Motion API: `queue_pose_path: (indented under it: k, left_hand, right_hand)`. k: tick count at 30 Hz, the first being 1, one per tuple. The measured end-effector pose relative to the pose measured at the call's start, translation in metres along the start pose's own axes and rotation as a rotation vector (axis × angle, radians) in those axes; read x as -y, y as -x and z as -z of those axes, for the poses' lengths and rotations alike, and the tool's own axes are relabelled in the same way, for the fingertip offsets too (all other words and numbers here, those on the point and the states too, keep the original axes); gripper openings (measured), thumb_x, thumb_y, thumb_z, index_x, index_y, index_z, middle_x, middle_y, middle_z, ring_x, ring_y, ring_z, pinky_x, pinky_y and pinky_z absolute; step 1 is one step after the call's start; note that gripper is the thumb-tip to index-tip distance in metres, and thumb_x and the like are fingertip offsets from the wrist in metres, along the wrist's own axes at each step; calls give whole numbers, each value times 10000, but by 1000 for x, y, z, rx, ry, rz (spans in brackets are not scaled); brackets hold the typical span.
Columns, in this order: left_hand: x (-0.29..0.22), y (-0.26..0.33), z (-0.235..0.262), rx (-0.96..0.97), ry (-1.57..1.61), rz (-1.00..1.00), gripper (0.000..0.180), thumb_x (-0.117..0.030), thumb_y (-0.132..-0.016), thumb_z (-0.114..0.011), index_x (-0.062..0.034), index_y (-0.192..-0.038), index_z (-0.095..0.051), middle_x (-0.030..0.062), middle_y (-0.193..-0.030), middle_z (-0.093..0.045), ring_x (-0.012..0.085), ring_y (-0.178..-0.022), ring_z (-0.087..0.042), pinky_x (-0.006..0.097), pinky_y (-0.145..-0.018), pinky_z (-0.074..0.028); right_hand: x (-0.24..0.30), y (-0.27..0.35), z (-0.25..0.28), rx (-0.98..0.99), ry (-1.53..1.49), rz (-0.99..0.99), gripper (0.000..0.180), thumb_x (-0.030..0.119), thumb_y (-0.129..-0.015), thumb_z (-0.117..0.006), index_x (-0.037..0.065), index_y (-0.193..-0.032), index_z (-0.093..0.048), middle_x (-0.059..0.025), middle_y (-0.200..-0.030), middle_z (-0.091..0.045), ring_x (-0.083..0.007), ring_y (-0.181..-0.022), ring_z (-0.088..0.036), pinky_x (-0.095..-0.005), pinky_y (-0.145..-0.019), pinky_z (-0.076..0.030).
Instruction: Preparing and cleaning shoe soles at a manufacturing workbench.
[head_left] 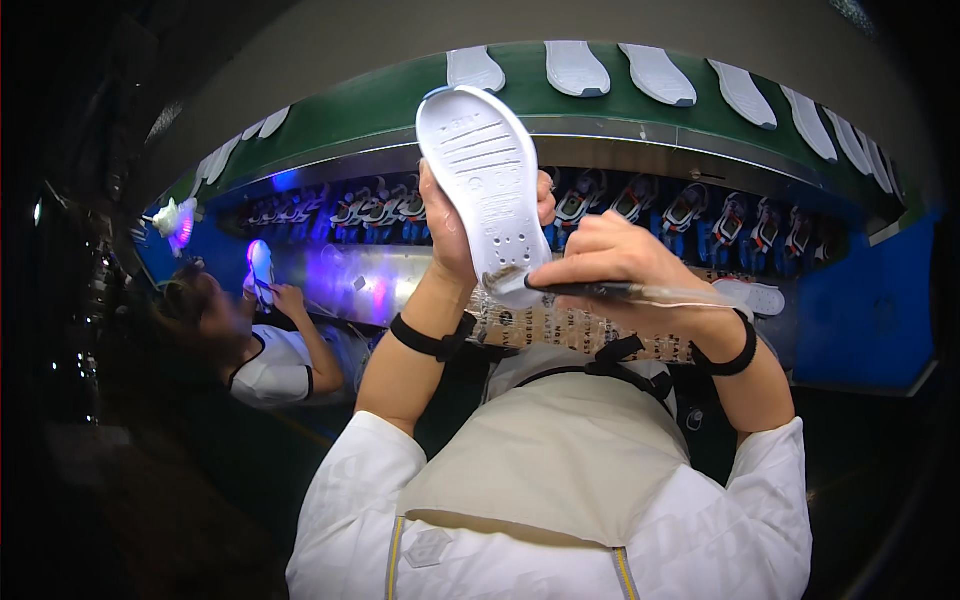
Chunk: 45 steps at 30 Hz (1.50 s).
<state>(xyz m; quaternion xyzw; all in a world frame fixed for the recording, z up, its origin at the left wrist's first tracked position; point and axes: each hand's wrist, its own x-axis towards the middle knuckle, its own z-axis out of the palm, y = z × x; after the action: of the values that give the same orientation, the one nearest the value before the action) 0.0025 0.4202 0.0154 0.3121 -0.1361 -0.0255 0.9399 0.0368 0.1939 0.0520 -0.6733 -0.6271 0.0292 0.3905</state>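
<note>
A white shoe sole (478, 160) stands upright in front of me, its grooved, hollowed inner face toward me. My left hand (450, 230) is closed around it from behind, with the thumb side at its left edge and fingertips showing at its right edge. My right hand (630, 258) grips a brush (590, 289) with a dark handle, index finger stretched along it. Brownish bristles touch the inside of the sole's lower end. A clear strip lies along the handle toward my wrist.
A green conveyor belt (380, 103) carries several white soles (655, 75). Below it, shoe uppers (632, 198) stand in a row on a shelf. A flat white sole (755, 297) lies right, beside a taped brown surface (545, 328). A co-worker (290, 350) at left holds a sole under violet light.
</note>
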Motion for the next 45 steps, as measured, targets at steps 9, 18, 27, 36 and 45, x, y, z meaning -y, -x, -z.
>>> queue_pose_path:
  k: [9,18,27,36,45]
  left_hand:
    - [-19,-23,10,-27,-634,137,605,-494,-1114,-317,-9,-1360,-581,160,-1217,-712,205,-1016,-736,344,-874,-632]
    - [-13,-41,12,29,-1029,642,772,-630,-1083,-321,-3,-1449,-580,218,-1349,-655,254,-1137,-675,337,-1014,-498]
    - [-33,-34,15,58,-1317,774,837,-693,-1046,-325,-5,-1437,-599,245,-1391,-638,315,-1204,-660,365,-1067,-469]
    - [-19,18,107,-271,-741,432,625,-543,-1119,-336,-70,-1443,-586,86,-1274,-699,136,-1121,-667,284,-969,-532]
    - [34,177,229,-521,355,211,1062,-908,-907,-165,-144,-1628,-320,264,-1604,-386,557,-1400,-438,783,-1110,-299]
  right_hand:
    - [4,-10,-3,78,-6,30,373,116,-797,-839,114,-1162,-764,-57,-1062,-719,-265,-1012,-640,-430,-925,-435]
    - [5,-4,1,152,82,39,400,81,-719,-857,110,-1108,-768,-45,-859,-659,-258,-850,-619,-430,-927,-477]
    - [-2,-10,3,283,-7,35,353,121,-778,-829,102,-1122,-755,-59,-910,-669,-292,-958,-620,-451,-922,-455]
    - [-24,-8,-29,188,-53,-45,305,140,-790,-863,97,-1083,-792,-29,-830,-656,-228,-797,-578,-364,-770,-442]
    - [-57,32,-80,-288,-513,-791,202,83,-827,-725,6,-1012,-754,-1,-807,-668,-82,-731,-544,-263,-652,-435]
